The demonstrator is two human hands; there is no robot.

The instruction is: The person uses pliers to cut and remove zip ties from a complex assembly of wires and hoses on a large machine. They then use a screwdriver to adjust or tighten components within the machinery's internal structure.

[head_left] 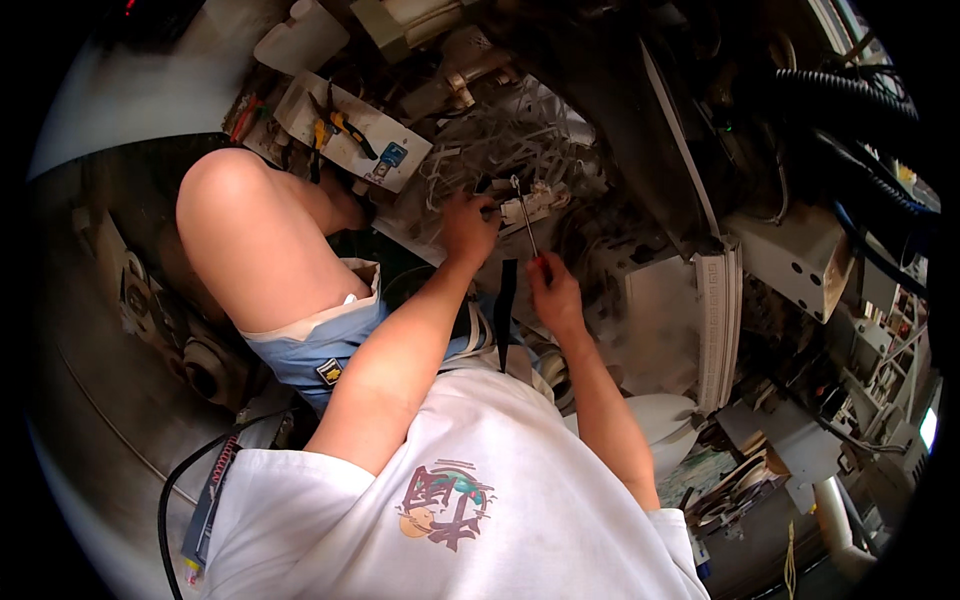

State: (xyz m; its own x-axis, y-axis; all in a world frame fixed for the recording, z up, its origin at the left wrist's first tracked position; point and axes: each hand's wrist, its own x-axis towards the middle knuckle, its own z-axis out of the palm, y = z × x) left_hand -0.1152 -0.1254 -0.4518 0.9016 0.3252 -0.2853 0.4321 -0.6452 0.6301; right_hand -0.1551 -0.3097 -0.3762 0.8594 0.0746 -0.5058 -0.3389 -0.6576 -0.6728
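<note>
My left hand [468, 228] is closed at the near left end of a small white part [536, 205], its fingertips gripping it. My right hand [556, 292] is wrapped around the handle of a thin screwdriver [529, 228], with a bit of red showing at the grip. The metal shaft points away from me and crosses over the white part. Its far tip lies at or just past the part's far edge; whether it touches cannot be made out. Fine detail on the part is too small to read.
Beyond my hands lies a heap of pale curled strips [500, 135]. Yellow-and-black pliers [350, 135] rest on a white box [290, 105] at the far left, near a white plastic jug [302, 40]. A large dark machine panel [640, 130] and a ribbed white panel [718, 330] stand to the right.
</note>
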